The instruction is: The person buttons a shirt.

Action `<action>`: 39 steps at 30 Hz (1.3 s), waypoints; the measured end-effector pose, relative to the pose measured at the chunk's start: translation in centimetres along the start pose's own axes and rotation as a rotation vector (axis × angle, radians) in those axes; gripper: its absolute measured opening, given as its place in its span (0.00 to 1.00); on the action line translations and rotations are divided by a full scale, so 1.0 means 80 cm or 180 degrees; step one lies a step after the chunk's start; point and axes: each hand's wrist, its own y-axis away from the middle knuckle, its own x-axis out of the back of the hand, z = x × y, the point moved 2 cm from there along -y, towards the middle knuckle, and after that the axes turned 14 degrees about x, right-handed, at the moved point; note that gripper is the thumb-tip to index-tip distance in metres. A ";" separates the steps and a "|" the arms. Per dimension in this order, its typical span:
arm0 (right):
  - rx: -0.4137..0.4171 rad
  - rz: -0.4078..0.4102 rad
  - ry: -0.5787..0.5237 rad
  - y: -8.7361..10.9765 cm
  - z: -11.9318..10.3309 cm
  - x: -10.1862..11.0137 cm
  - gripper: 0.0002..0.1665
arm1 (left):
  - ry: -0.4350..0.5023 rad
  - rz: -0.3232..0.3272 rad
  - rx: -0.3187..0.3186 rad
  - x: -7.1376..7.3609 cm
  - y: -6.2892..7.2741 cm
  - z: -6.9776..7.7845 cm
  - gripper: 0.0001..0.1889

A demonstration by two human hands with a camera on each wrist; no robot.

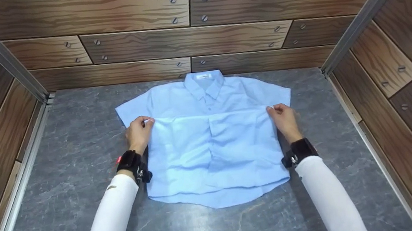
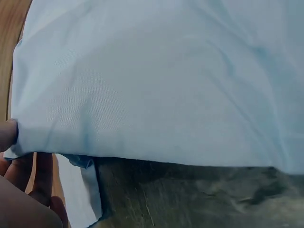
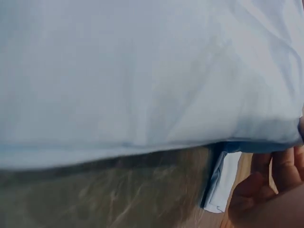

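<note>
A light blue short-sleeved button shirt (image 1: 182, 149) lies front side up, its collar (image 1: 204, 84) at the far end and its curved hem towards me. Just below one sleeve, my left hand (image 1: 139, 134) pinches the shirt's left edge between thumb and fingers. My right hand (image 1: 286, 120) pinches the opposite edge at the same height. Between them the cloth is drawn into a straight crosswise ridge. Both wrist views show the shirt's side edge raised off the surface, with a sleeve (image 2: 78, 190) behind it; the fingers are partly hidden by cloth.
The shirt lies on a grey marbled tabletop (image 1: 66, 185). Wood-patterned panels (image 1: 132, 11) stand at the back and on both sides, with metal rails along the corners. Each wrist wears a black strap with a camera (image 1: 132, 162).
</note>
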 end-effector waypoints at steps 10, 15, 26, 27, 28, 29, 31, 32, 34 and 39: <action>-0.0111 -0.0278 0.0755 -0.016 -0.002 -0.020 0.20 | -0.0563 0.0133 0.0322 -0.015 -0.023 0.003 0.10; -0.0108 -0.0443 0.1106 -0.013 -0.006 -0.026 0.20 | -0.0900 0.0101 0.0204 -0.023 -0.022 -0.003 0.10; 0.1598 -0.0199 0.1335 0.028 -0.069 -0.053 0.07 | -0.0993 -0.0141 -0.1686 -0.051 0.047 0.024 0.03; 0.1788 -0.0352 0.1228 0.039 -0.077 -0.059 0.05 | -0.1020 -0.0316 -0.1840 -0.056 0.059 0.026 0.03; 0.1943 -0.0527 0.1116 0.050 -0.084 -0.065 0.04 | -0.1046 -0.0492 -0.1981 -0.062 0.070 0.027 0.03; 0.2073 -0.0720 0.0997 0.062 -0.089 -0.071 0.03 | -0.1069 -0.0671 -0.2088 -0.067 0.081 0.028 0.03; 0.2239 -0.1155 0.0785 0.083 -0.099 -0.082 0.03 | -0.1121 -0.0938 -0.2301 -0.077 0.100 0.027 0.04; 0.2298 -0.1390 0.0710 0.094 -0.103 -0.087 0.02 | -0.1135 -0.1044 -0.2405 -0.081 0.109 0.026 0.04; 0.2421 -0.1859 0.0634 0.112 -0.109 -0.095 0.02 | -0.1160 -0.1247 -0.2563 -0.088 0.122 0.022 0.04; 0.2652 -0.2603 0.0780 0.142 -0.115 -0.108 0.07 | -0.1235 -0.1576 -0.2787 -0.098 0.141 0.010 0.06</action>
